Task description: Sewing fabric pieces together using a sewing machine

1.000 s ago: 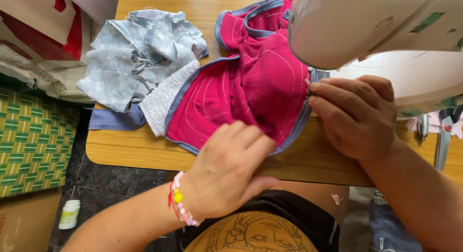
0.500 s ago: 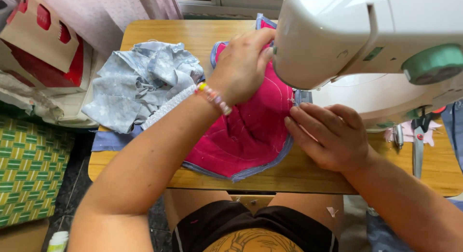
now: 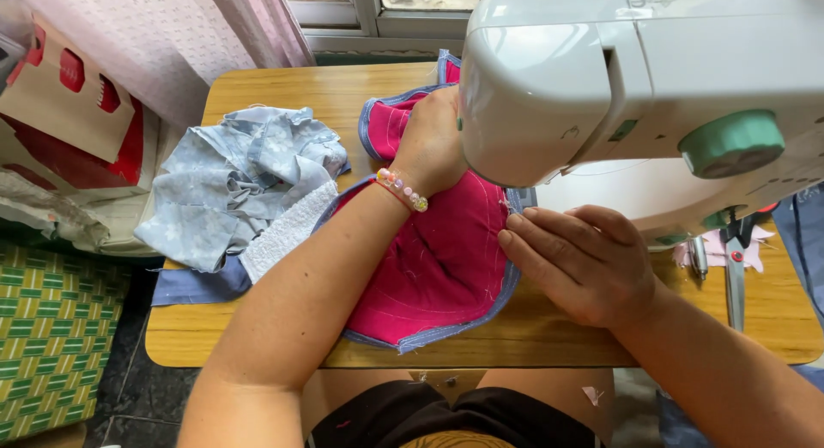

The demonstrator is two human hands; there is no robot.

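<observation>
A large white plastic sewing machine (image 3: 652, 79) with a pale green round dial fills the upper right, standing on the right part of the light wooden tabletop (image 3: 283, 92). Left of the tabletop, a green and yellow woven-pattern surface (image 3: 47, 336) lies low at the edge of view, and above it a red and tan cardboard package (image 3: 69, 113) with cut-out slots leans against pale bags; what is printed on it cannot be made out.

On the tabletop's left half sits a crumpled pile of light blue printed fabric (image 3: 245, 178) with a white textured strip and a plain blue piece under it. Just beside it, at the middle, lies the quilted magenta fabric piece with blue denim binding (image 3: 438, 276), running from the near edge up under the head of the machine.

The left hand (image 3: 429, 148) reaches over the magenta piece to its far part by the machine, fingers hidden behind the machine head, so I cannot tell whether they pinch the cloth. The right hand (image 3: 579, 259) lies flat and unclenched, fingertips pressing the piece's right edge at the machine's base.

A beaded bracelet (image 3: 399, 189) circles the left wrist. Grey-handled scissors (image 3: 734, 263) lie on the tabletop at the right, on small pink fabric scraps (image 3: 755, 246).
</observation>
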